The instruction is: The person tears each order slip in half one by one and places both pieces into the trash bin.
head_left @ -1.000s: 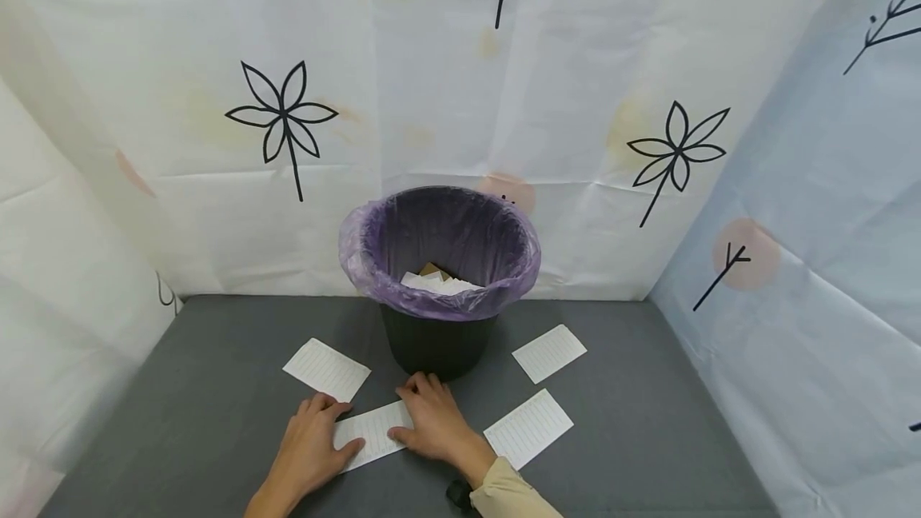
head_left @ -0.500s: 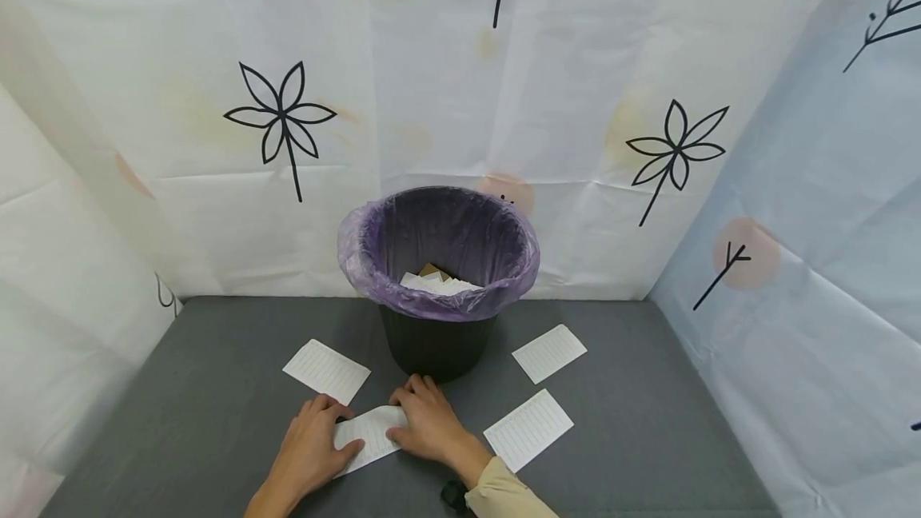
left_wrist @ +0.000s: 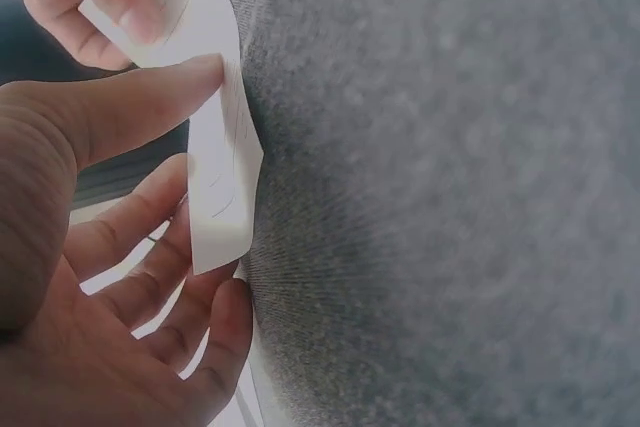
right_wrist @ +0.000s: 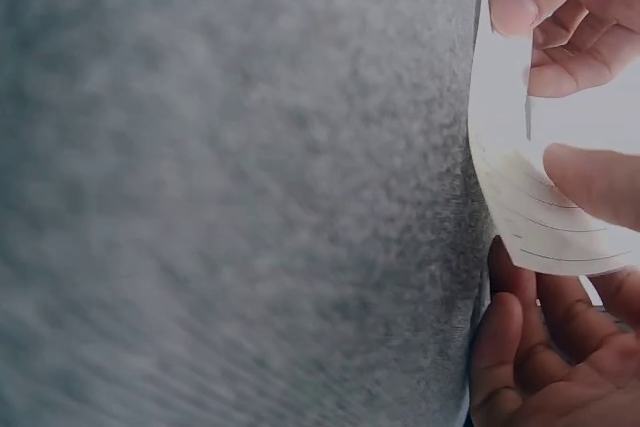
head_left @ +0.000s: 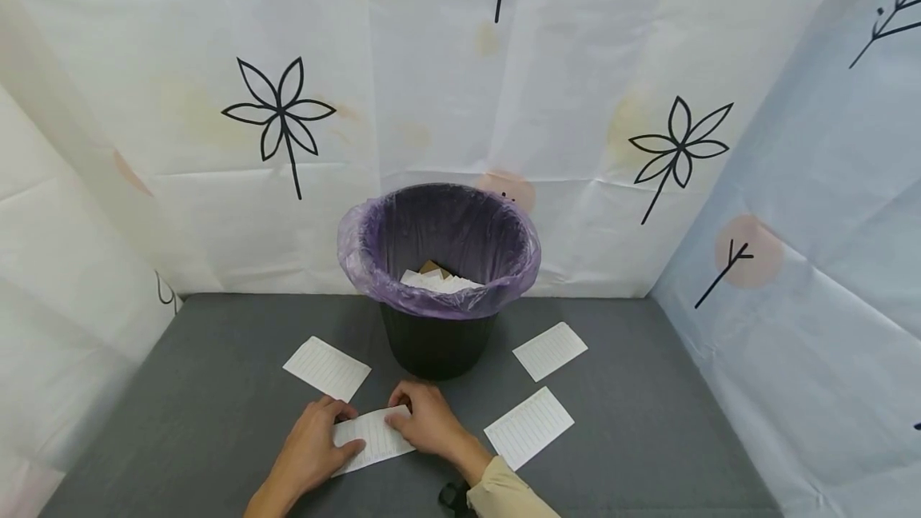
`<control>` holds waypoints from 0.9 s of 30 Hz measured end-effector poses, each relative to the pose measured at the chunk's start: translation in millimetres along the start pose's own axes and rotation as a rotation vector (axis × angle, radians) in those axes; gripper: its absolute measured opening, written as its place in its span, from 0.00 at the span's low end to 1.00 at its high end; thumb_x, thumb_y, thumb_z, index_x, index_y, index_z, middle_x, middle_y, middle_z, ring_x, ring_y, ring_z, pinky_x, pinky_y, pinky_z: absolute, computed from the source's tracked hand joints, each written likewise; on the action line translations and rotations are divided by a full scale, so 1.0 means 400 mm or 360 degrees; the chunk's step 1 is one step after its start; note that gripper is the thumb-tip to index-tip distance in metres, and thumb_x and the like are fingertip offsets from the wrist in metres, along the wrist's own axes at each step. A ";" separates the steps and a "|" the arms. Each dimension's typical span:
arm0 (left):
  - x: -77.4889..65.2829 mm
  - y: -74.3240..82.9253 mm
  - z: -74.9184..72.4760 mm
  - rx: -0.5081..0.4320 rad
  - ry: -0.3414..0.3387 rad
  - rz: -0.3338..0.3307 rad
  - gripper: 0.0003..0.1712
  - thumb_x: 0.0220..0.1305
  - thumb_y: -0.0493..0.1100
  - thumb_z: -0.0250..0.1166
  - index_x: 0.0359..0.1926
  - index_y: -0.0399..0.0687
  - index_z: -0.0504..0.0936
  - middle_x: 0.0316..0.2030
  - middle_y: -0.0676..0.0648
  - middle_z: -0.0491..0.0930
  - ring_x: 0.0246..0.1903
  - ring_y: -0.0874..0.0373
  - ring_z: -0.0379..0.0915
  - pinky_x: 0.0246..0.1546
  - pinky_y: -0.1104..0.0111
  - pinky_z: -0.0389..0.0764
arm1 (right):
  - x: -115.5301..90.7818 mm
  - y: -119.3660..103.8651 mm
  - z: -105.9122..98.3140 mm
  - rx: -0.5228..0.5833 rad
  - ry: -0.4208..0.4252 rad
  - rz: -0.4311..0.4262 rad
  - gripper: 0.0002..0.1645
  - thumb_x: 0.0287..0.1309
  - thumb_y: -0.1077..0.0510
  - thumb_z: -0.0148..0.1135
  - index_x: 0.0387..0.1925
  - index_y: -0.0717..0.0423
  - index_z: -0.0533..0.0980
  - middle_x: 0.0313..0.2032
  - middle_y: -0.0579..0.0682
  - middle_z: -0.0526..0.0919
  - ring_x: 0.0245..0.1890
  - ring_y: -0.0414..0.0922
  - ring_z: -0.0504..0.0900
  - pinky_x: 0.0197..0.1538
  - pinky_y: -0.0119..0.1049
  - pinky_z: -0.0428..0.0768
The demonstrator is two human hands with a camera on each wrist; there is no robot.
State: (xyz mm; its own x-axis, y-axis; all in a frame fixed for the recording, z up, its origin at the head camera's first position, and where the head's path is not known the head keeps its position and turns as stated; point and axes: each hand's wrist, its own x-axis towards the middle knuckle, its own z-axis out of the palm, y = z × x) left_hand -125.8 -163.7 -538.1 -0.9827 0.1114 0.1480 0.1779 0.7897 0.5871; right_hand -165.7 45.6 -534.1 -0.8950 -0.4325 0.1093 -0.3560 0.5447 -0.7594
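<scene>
A lined paper sheet [head_left: 374, 436] lies between both hands on the grey surface, bowed slightly upward. My left hand [head_left: 308, 440] holds its left end, the thumb on top; in the left wrist view that thumb [left_wrist: 170, 92] presses the paper and the fingers curl beneath. At the other end, my right hand [head_left: 429, 424] pinches the sheet between thumb and fingers. In the right wrist view the corner of the paper [right_wrist: 560, 237] curves up off the cloth by the right fingers [right_wrist: 540, 347]. The palms' undersides are hidden in the head view.
A black bin [head_left: 435, 342] with a purple liner [head_left: 352, 254] stands just beyond the hands, with white paper [head_left: 439, 282] and a brown piece inside. Lined sheets lie at left [head_left: 327, 368], far right [head_left: 550, 351] and near right [head_left: 528, 428]. Patterned cloth walls surround the grey surface.
The right hand has shifted slightly left and curled its fingers more, and the sheet's right end now shows past its thumb. The left hand stays nearly in place.
</scene>
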 end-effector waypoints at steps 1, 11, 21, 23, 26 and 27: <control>0.000 -0.001 0.001 -0.0025 0.0007 0.0001 0.20 0.38 0.38 0.85 0.32 0.47 0.84 0.32 0.54 0.77 0.36 0.56 0.73 0.36 0.59 0.75 | 0.000 0.001 0.001 0.0042 0.0008 0.0012 0.06 0.58 0.61 0.72 0.32 0.51 0.80 0.27 0.37 0.75 0.27 0.32 0.69 0.32 0.27 0.69; 0.000 -0.009 0.002 -0.0478 0.0015 -0.0147 0.15 0.48 0.34 0.81 0.36 0.42 0.85 0.31 0.52 0.83 0.28 0.62 0.75 0.30 0.69 0.76 | -0.023 0.019 -0.008 0.0399 0.0116 0.0033 0.05 0.57 0.63 0.73 0.31 0.54 0.82 0.29 0.40 0.82 0.28 0.32 0.70 0.33 0.27 0.69; 0.007 -0.003 -0.006 -0.1043 -0.0099 -0.0112 0.10 0.59 0.34 0.74 0.39 0.32 0.85 0.33 0.43 0.85 0.27 0.64 0.79 0.31 0.72 0.80 | -0.065 0.027 -0.057 0.0632 0.0157 -0.0027 0.04 0.57 0.67 0.72 0.33 0.63 0.82 0.31 0.55 0.86 0.29 0.33 0.75 0.32 0.27 0.73; 0.008 0.004 -0.004 -0.1095 -0.0135 -0.0096 0.09 0.60 0.34 0.74 0.39 0.32 0.85 0.33 0.43 0.85 0.27 0.64 0.79 0.30 0.72 0.79 | -0.073 0.029 -0.068 0.0649 0.0155 -0.0025 0.05 0.57 0.67 0.72 0.34 0.65 0.82 0.31 0.57 0.85 0.28 0.34 0.75 0.32 0.26 0.73; 0.010 0.019 0.002 -0.1133 -0.0179 -0.0030 0.08 0.62 0.34 0.72 0.39 0.31 0.85 0.33 0.42 0.85 0.26 0.64 0.78 0.30 0.72 0.79 | -0.086 0.033 -0.085 0.0675 0.0158 -0.0023 0.05 0.58 0.67 0.71 0.34 0.66 0.81 0.32 0.58 0.85 0.28 0.36 0.76 0.31 0.26 0.73; 0.012 0.024 0.005 -0.1141 -0.0189 -0.0009 0.08 0.62 0.34 0.72 0.39 0.31 0.85 0.33 0.42 0.86 0.27 0.64 0.79 0.30 0.72 0.79 | -0.091 0.032 -0.092 0.0688 0.0158 -0.0022 0.06 0.58 0.66 0.71 0.34 0.66 0.81 0.32 0.58 0.85 0.28 0.36 0.76 0.31 0.26 0.73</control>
State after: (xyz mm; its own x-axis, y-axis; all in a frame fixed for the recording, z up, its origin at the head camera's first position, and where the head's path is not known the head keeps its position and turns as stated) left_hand -128.7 -154.3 -533.2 -0.9753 0.2057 0.0800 0.1230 0.2054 0.9709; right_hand -147.6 95.0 -524.3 -0.9200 -0.3547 0.1664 -0.2418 0.1798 -0.9535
